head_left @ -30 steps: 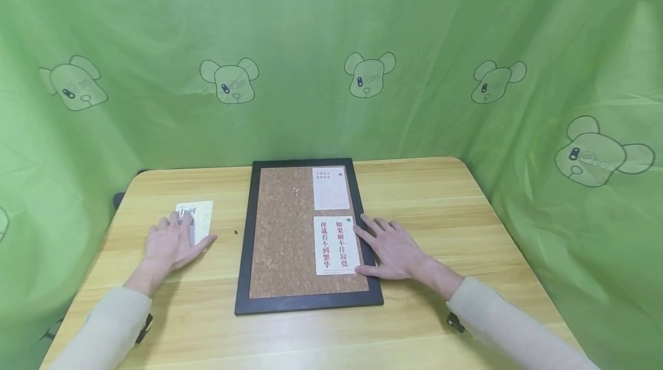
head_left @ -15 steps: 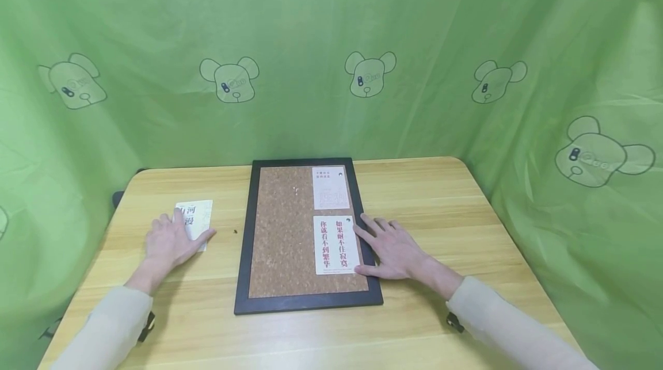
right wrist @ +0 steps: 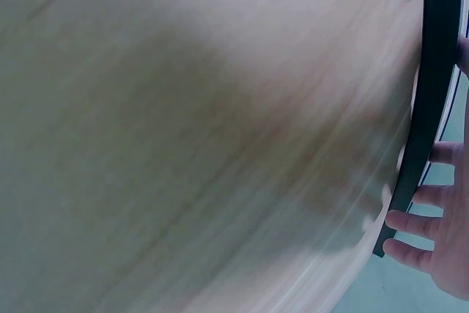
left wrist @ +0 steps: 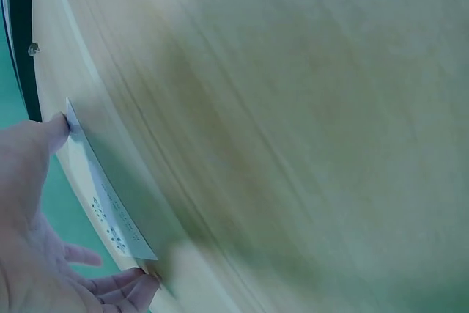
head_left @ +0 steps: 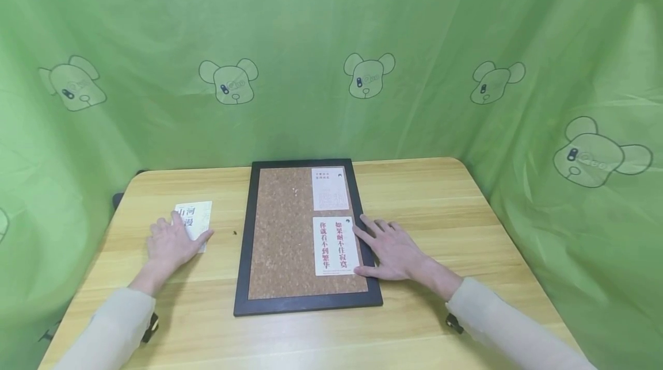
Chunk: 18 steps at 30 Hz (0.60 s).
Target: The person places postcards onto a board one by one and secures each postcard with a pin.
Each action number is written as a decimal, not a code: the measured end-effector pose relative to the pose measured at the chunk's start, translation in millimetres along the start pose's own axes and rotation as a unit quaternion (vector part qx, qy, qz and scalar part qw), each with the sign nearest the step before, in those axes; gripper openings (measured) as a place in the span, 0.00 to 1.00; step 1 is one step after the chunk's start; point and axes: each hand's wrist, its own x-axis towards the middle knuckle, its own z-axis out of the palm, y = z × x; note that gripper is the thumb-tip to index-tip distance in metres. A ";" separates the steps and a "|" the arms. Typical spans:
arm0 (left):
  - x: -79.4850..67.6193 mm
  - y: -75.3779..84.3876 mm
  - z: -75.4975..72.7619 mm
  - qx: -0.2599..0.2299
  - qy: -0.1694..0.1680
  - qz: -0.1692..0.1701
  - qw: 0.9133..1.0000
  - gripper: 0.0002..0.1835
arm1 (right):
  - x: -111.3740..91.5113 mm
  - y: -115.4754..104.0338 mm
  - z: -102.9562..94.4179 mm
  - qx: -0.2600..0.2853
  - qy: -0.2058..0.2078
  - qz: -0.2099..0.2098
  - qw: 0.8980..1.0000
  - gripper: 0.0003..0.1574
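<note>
My left hand [head_left: 170, 241] holds a white card [head_left: 199, 214] with large dark characters on the table's left side. In the left wrist view the thumb touches one end of the card [left wrist: 102, 188] and the fingertips are at the other. Centrally lies a corkboard [head_left: 282, 232] in a black frame. My right hand [head_left: 391, 250] rests spread along the frame's right edge, thumb and fingertips beside a card with red characters [head_left: 334, 246]. Above that one, a paler card [head_left: 330, 191] lies on the cork. Both have a small dark dot at the upper right corner.
A small pushpin [left wrist: 33, 49] stands on the table between the left card and the frame; it is a dark speck in the head view. Green curtains [head_left: 300, 122] with animal-head prints enclose the wooden table [head_left: 430, 203] at the back and sides.
The left fingers have shifted slightly left and uncovered more of the card's characters. The right hand and the board have stayed in place.
</note>
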 end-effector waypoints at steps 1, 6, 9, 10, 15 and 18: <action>0.2 0.0 -0.1 -0.001 -0.001 -0.001 1.000 0.64 | 0.1 0.1 0.0 0.000 -0.001 0.000 1.000 0.66; 1.7 0.4 -2.4 -0.010 -0.014 -0.009 1.000 0.63 | 0.5 0.5 0.1 0.000 0.002 -0.001 1.000 0.66; 2.3 0.8 -5.3 -0.015 -0.021 -0.011 1.000 0.60 | 0.6 0.5 0.4 0.000 0.005 -0.001 1.000 0.66; 2.4 0.8 -6.2 -0.016 -0.022 -0.011 1.000 0.59 | 0.5 0.5 0.4 0.000 0.005 -0.001 1.000 0.66; 3.6 -0.3 -9.3 -0.022 -0.023 -0.010 0.999 0.55 | 0.4 0.3 0.8 -0.002 0.004 0.000 1.000 0.66; 4.1 -0.9 -9.9 -0.026 -0.024 -0.011 0.999 0.54 | 0.4 0.1 1.1 -0.003 0.005 0.000 1.000 0.66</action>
